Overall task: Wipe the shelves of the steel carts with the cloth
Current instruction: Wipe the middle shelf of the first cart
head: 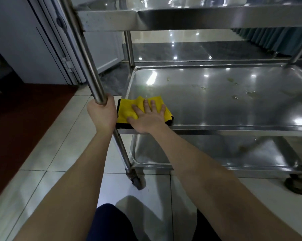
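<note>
A steel cart fills the right and top of the head view, with a top shelf (199, 16), a middle shelf (216, 101) and a bottom shelf (216, 153). A yellow cloth (127, 108) with a black edge lies on the middle shelf's near left corner. My right hand (146, 117) presses flat on the cloth, fingers straight and spread. My left hand (101, 112) grips the cart's near left upright post (82, 49). Small crumbs and smears (242, 94) lie on the middle shelf's far right.
The cart stands on castor wheels (137, 182) on a pale tiled floor (51, 153). A dark red mat (16, 127) lies at the left. A white door and frame (42, 40) stand behind the post. Teal pleated fabric (268, 39) hangs at the far right.
</note>
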Motion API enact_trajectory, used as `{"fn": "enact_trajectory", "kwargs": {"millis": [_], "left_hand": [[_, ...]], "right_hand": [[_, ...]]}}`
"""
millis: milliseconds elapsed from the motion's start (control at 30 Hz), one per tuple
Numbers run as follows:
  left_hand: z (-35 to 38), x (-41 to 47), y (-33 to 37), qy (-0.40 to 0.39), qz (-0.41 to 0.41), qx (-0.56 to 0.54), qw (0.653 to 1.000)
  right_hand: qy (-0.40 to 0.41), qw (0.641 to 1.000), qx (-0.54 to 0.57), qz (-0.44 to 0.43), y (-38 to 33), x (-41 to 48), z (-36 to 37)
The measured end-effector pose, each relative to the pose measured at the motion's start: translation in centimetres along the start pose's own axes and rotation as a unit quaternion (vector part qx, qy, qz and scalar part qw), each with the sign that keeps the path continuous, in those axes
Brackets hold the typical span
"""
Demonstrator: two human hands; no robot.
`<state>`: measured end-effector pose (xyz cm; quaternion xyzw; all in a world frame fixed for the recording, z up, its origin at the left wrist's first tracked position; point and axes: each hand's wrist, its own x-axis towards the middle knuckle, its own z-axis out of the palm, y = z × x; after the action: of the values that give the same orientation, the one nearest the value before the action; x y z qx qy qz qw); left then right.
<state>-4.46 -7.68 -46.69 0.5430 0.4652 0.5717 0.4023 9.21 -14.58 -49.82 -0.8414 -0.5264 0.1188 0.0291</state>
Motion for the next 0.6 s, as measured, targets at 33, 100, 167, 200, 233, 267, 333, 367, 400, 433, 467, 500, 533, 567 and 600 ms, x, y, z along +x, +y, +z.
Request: {"fn": "enact_trajectory", "kwargs": {"millis": [33,100,167,200,233,267,333,367,400,433,467,500,533,567,600], "left_hand": [[-0.1,0.0,0.2,-0.003,0.000,0.003,1.000],[-0.4,-0.1,0.4,-0.014,0.001,0.017,1.000],[-0.6,-0.1,0.4,-0.025,0.002,0.027,0.999],[-0.7,-0.1,0.3,-0.027,0.004,0.031,0.999],[-0.7,0.0,0.3,-0.027,0.007,0.035,0.999],[-0.6,0.0,0.3,-0.025,0.008,0.037,0.999],[-0.4,-0.2,0.2,-0.020,0.005,0.025,0.999],[-0.3,-0.2,0.2,-0.018,0.002,0.015,1.000],[-0.2,-0.2,0.1,-0.017,-0.004,0.006,1.000],[-0.2,-0.2,0.0,-0.016,-0.009,-0.002,1.000],[-0.2,-0.1,0.0,-0.014,-0.013,-0.009,1.000],[-0.1,-0.1,-0.1,-0.011,-0.016,-0.014,1.000],[0.0,0.0,-0.2,-0.007,-0.016,-0.017,1.000],[0.1,0.0,-0.3,-0.002,-0.017,-0.017,1.000],[0.1,0.2,-0.4,0.001,-0.017,-0.016,1.000]], "right_hand": [[-0.001,1.000,0.001,0.000,0.8,-0.5,-0.2],[0.004,1.000,0.005,0.007,3.1,-1.4,-0.5],[0.010,1.000,0.010,0.020,6.2,-2.4,-0.9],[0.011,0.999,0.015,0.029,8.1,-2.8,-1.2],[0.013,0.999,0.019,0.041,10.1,-3.3,-1.5],[0.016,0.998,0.022,0.055,12.4,-3.7,-1.9],[0.022,0.996,0.021,0.088,16.8,-4.7,-2.4],[0.027,0.994,0.022,0.106,19.1,-5.2,-2.6],[0.031,0.992,0.026,0.123,21.2,-5.5,-2.8],[0.035,0.989,0.030,0.139,23.2,-5.8,-3.1],[0.039,0.987,0.035,0.155,25.2,-6.1,-3.5],[0.042,0.984,0.039,0.170,27.0,-6.2,-3.8],[0.045,0.981,0.040,0.183,28.6,-6.1,-4.2],[0.047,0.979,0.039,0.193,29.8,-5.9,-4.4],[0.047,0.978,0.034,0.201,30.7,-5.3,-4.5]]}}
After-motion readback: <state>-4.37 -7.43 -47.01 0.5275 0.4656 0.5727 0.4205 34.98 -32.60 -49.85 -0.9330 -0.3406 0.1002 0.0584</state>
